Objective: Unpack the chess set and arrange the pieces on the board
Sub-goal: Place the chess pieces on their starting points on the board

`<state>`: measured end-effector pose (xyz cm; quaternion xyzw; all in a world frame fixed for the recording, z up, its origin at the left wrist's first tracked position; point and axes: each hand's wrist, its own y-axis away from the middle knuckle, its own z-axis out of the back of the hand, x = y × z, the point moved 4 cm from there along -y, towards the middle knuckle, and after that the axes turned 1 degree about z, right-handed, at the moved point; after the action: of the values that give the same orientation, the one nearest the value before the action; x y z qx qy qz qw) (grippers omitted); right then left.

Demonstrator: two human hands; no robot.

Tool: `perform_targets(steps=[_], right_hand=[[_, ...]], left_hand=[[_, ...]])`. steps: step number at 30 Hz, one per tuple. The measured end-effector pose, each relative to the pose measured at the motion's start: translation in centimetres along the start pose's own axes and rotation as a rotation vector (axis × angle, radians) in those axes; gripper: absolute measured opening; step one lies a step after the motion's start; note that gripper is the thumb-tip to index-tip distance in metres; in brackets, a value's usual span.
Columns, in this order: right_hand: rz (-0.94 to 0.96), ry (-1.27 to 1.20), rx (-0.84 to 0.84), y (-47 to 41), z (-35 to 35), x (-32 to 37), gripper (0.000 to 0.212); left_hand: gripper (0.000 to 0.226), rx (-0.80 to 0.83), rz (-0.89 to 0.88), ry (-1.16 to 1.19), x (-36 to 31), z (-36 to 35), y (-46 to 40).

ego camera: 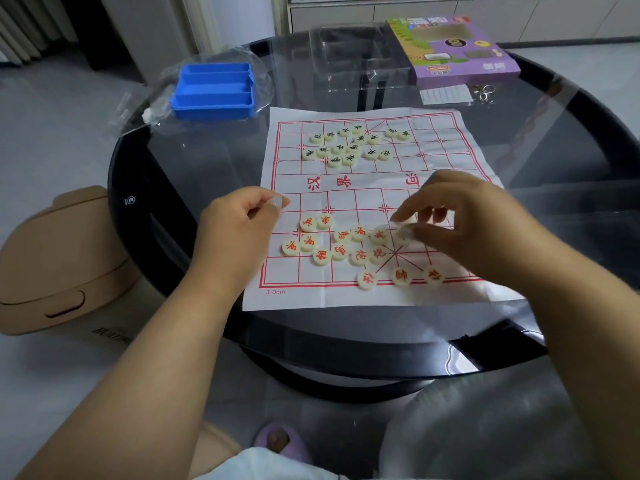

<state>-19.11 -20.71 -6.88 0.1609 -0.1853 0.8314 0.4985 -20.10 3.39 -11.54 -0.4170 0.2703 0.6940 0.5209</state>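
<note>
One paper board [367, 183] lies flat on the glass table [207, 161], its red grid running away from the person and the river band with its characters crossing from side to side. On the far half sits a loose cluster of black-lettered pieces [346, 147] — about sixteen, two of them off to the right of the main bunch. On the near half the red-lettered pieces [341, 244] lie scattered, roughly fourteen in view: eleven bunched in the middle rows, three spaced along the near edge line around the palace diagonals. All discs lie flat, faces up, with their characters turned every which way.

Left hand [242, 220] hovers over the board's left edge, fingers curled in, thumb and forefinger pinching one pale piece [278, 202] just above the paper. Right hand [457, 216] is over the right side of the near half, fingers bent and fanned downward, fingertips on a pale disc [403, 232] beside the red cluster — whether it is lifted I cannot tell.

Behind the board: one blue tray [214, 91] with slotted compartments on clear plastic wrap [145, 98], and one purple box [457, 50] at the far right.
</note>
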Motion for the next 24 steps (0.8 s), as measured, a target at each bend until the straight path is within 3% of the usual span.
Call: perform_targets(steps=[6,24], right_hand=[[-0.117,0.036,-0.123,-0.3,1.4,-2.0,0.014],[-0.183,0.059,-0.184,-0.6,2.1,-3.1,0.018]], left_hand=[[0.016,-0.001,0.016,0.032,0.1,0.0,0.0],[0.015,0.011,0.020,0.047,-0.1,-0.1,0.1]])
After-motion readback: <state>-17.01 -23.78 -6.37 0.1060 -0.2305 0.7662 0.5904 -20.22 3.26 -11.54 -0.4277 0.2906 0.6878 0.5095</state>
